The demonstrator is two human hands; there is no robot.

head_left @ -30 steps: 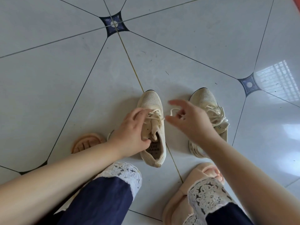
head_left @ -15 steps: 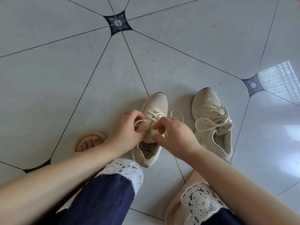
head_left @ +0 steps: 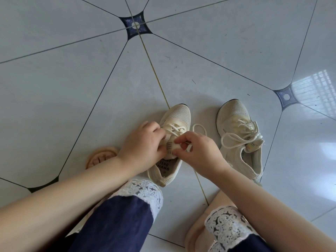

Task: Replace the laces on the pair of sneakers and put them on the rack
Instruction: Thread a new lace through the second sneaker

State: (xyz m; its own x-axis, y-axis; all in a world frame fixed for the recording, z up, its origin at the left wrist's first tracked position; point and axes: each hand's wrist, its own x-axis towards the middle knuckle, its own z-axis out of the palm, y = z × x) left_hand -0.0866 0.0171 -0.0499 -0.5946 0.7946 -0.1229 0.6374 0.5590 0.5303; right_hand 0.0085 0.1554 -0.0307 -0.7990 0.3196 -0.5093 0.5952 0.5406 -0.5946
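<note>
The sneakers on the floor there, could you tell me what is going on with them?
A person bent over the tiled floor is working on the lacing of the nearer sneaker. The left hand grips it at the tongue, while the fingers of the right hand pinch the lace, a loop of which lies on the floor beside the shoe. The other sneaker stands apart to the right, untouched, its laces loose. No rack is in view.
</note>
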